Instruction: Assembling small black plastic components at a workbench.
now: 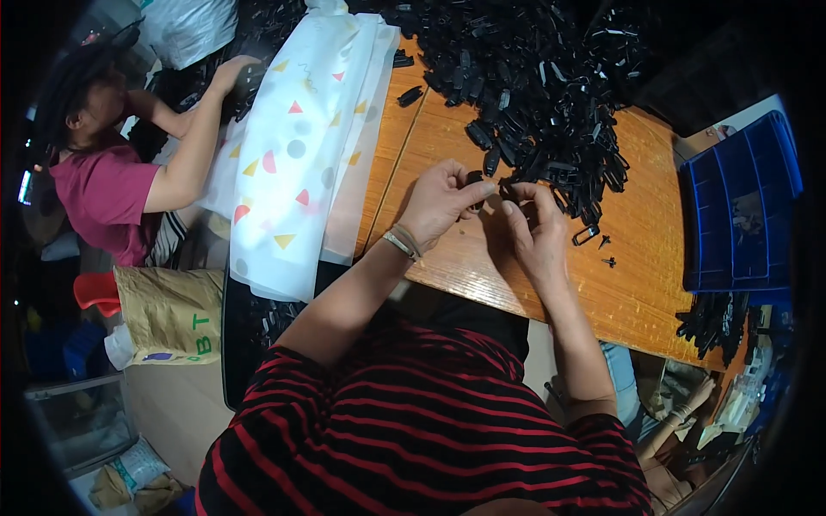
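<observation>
We hold both hands close together over the wooden table (469,262). Our left arm comes in from about eight o'clock, with thin bands (402,242) around the wrist. The left hand (437,202) bends in toward the middle, and its thumb and pointing finger pinch a small black piece (474,177). Our right arm comes up from five o'clock. The right hand (542,234) is curled, with its thumb and pointing finger bent toward each other beside a dark bit (505,189). We cannot tell if they pinch it.

The table is orange-brown and shiny, with streaky wood lines and worn spots. From our hands, a big heap of black parts (525,95) spreads at twelve to one o'clock. They look hard and smooth, mostly long with rounded ends. At four o'clock lie a black loop (586,235) and two tiny spiky bits (607,261). A blue crate (740,206) with ribbed walls leans at three o'clock. Between nine and ten o'clock lies a soft white sheet (292,172), printed with colored triangles and dots.
</observation>
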Available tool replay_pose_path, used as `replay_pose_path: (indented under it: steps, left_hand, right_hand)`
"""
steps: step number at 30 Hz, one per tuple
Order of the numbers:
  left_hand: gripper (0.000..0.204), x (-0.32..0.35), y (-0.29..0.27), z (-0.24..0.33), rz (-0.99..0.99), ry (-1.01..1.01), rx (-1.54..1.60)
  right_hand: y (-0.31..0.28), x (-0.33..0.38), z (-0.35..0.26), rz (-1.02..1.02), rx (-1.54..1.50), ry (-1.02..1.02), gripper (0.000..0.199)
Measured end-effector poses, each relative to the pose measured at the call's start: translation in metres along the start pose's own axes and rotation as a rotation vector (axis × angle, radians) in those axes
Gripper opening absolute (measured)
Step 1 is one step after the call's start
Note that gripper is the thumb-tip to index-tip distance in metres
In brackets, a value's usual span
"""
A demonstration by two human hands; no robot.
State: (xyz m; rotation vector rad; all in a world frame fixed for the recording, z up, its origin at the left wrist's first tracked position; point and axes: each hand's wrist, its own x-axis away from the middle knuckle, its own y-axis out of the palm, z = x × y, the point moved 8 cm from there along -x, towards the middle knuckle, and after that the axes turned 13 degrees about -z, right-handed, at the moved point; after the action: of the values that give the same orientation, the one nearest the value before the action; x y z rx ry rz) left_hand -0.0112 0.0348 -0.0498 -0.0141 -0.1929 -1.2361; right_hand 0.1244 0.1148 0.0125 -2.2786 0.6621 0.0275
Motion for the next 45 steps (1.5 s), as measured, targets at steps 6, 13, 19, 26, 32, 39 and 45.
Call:
replay_pose_path:
  steps: [6, 13, 19, 26, 32, 39, 45]
  left_hand:
    - [0.016, 0.014, 0.014, 0.014, -0.082, 0.103, 0.442]
    - [0.020, 0.025, 0.001, 0.017, -0.109, 0.166, 0.380]
    - [0.031, 0.025, 0.006, 0.030, -0.105, 0.280, 0.373]
    - [0.035, 0.023, 0.002, 0.021, -0.110, 0.262, 0.250]
    - [0.032, 0.023, 0.007, 0.013, -0.097, 0.211, 0.266]
    - [0.034, 0.025, 0.010, 0.012, -0.130, 0.245, 0.245]
    - [0.037, 0.029, 0.017, 0.010, -0.103, 0.223, 0.245]
  right_hand:
    - [0.010, -0.002, -0.008, 0.151, -0.238, -0.043, 0.019]
    - [0.007, -0.001, -0.007, 0.163, -0.232, -0.033, 0.020]
    - [0.008, 0.000, -0.013, 0.124, -0.283, -0.019, 0.021]
    - [0.010, -0.002, -0.019, 0.112, -0.252, -0.044, 0.021]
    - [0.011, 0.004, -0.016, 0.124, -0.177, -0.063, 0.022]
    - [0.012, 0.007, -0.020, 0.154, -0.169, -0.106, 0.019]
    - [0.012, 0.007, -0.027, 0.188, -0.030, -0.166, 0.021]
